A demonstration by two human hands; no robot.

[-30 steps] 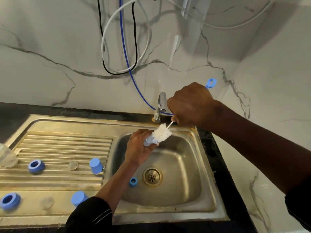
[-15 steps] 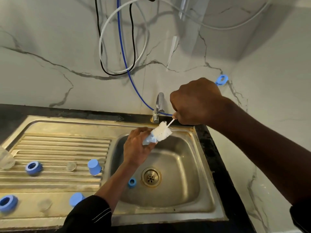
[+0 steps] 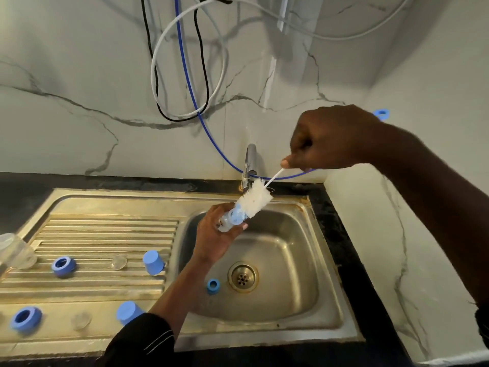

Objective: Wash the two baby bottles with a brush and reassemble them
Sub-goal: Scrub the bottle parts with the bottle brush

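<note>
Under the hands the sink [image 3: 325,274] is dull brushed metal with stains. The brush [image 3: 255,198] has soft white bristles. Left of the left hand [image 3: 215,241], matt blue plastic caps [image 3: 153,262].

Brush [image 3: 255,198] at bottle [image 3: 230,219] mouth, above sink [image 3: 315,263].
</note>
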